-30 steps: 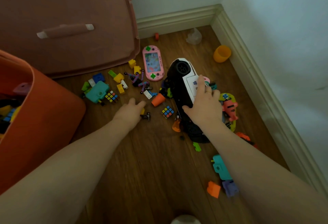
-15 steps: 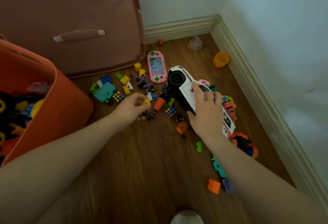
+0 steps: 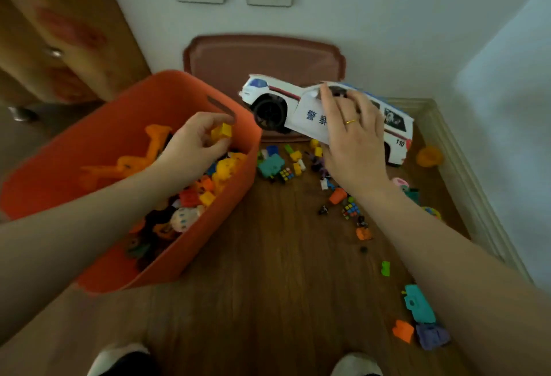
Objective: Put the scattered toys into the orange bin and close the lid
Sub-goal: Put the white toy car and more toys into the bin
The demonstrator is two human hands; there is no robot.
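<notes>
Up off the floor they come! Left hand [image 3: 195, 144] now hovers over the orange bin [image 3: 119, 125], fingers pinching a yellow block [image 3: 222, 131]; right hand [image 3: 351, 140], fingers curled round the police car [image 3: 274, 98], has lifted it toward the rim. Drops look imminent; the lid [image 3: 262, 53] leans against the wall, loose toys remain.

The dark brown wooden plank floor [image 3: 277, 292] carries the orange plastic bin [image 3: 98, 140] at the left, with the dusty-pink plastic lid [image 3: 262, 56] leaning on the wall behind it. Small plastic blocks lie scattered to the right: a teal chunky block [image 3: 269, 165], two small multicoloured puzzle cubes [image 3: 286, 174] [image 3: 351, 210], a green brick [image 3: 385, 268], an orange cup [image 3: 429, 156], and a teal, orange and purple cluster [image 3: 420, 322].
</notes>
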